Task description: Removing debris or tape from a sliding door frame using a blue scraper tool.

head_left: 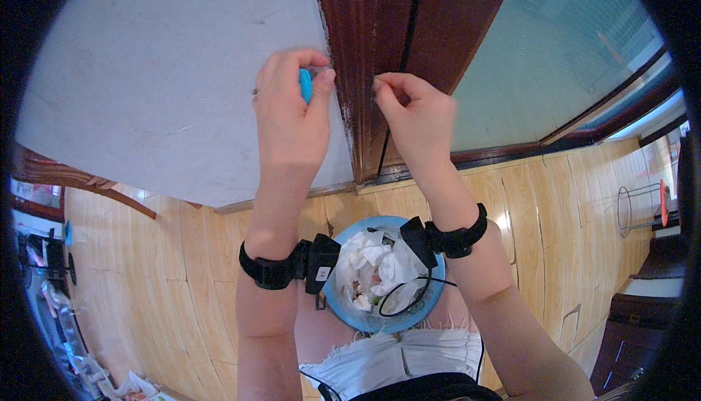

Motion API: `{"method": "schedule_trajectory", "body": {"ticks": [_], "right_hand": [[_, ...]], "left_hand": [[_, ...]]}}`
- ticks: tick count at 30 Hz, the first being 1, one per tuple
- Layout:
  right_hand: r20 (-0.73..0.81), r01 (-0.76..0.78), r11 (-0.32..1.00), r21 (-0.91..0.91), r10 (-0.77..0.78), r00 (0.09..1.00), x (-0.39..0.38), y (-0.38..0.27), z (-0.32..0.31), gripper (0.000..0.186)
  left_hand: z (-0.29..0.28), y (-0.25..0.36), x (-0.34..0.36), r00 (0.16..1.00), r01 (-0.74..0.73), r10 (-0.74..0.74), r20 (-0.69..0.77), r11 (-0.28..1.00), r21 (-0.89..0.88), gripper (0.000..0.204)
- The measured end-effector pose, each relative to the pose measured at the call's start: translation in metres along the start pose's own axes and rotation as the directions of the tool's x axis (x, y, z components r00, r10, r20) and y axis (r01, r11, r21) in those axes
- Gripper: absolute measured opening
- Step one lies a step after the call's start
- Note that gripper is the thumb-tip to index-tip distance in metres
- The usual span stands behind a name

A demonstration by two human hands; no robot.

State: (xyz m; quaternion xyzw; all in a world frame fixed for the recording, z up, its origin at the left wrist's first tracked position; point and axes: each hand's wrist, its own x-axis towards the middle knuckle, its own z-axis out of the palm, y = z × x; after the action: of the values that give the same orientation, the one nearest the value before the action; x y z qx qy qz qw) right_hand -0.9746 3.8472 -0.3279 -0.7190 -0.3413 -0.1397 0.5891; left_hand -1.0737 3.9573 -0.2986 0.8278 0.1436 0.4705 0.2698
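My left hand point(288, 101) is raised in front of the white wall, beside the dark brown door frame point(358, 109). Its fingers curl around a small bright blue object point(305, 85) with a rounded edge; a greyish bit shows near the thumb tip, and the fingers hide the rest. Across the frame from it, my right hand point(420, 112) is closed in a pinch, thumb against fingertips, at the brown wood. Whatever the pinch holds is too small to make out. Each wrist wears a black strap with a small black device.
Below my forearms stands a round blue bin point(431, 299) with crumpled white tissues and scraps inside. To the right is a ribbed glass panel point(540, 65). A curved wooden furniture leg point(109, 185) is at left, a wire stand point(642, 207) at far right. A black cable crosses the bin.
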Motion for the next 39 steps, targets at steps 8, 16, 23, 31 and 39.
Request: {"method": "schedule_trajectory", "body": {"ticks": [8, 16, 23, 31, 39], "right_hand": [[-0.023, 0.034, 0.989, -0.141, -0.038, 0.999, 0.004, -0.002, 0.007, 0.012], [-0.047, 0.033, 0.972, -0.234, -0.045, 0.998, 0.009, -0.003, 0.013, 0.012], [-0.123, -0.021, 0.999, 0.029, 0.024, 0.992, 0.009, -0.007, 0.006, 0.009], [-0.076, 0.069, 0.995, -0.075, -0.075, 0.994, 0.002, 0.003, 0.005, 0.010], [-0.076, 0.035, 0.987, -0.157, -0.047, 0.996, 0.008, -0.007, 0.012, 0.011]], "left_hand": [[0.000, 0.001, 0.000, 1.000, -0.009, 0.009, -0.002, 1.000, -0.014, 0.013], [-0.001, 0.001, 0.000, 1.000, -0.018, 0.018, 0.001, 1.000, -0.020, 0.013], [-0.001, 0.001, 0.000, 1.000, -0.013, 0.013, 0.003, 1.000, -0.015, 0.013], [0.000, 0.000, 0.000, 1.000, -0.010, 0.010, 0.012, 1.000, -0.018, 0.014], [-0.001, 0.001, 0.000, 1.000, 0.008, -0.008, 0.016, 1.000, -0.007, 0.013]]}}
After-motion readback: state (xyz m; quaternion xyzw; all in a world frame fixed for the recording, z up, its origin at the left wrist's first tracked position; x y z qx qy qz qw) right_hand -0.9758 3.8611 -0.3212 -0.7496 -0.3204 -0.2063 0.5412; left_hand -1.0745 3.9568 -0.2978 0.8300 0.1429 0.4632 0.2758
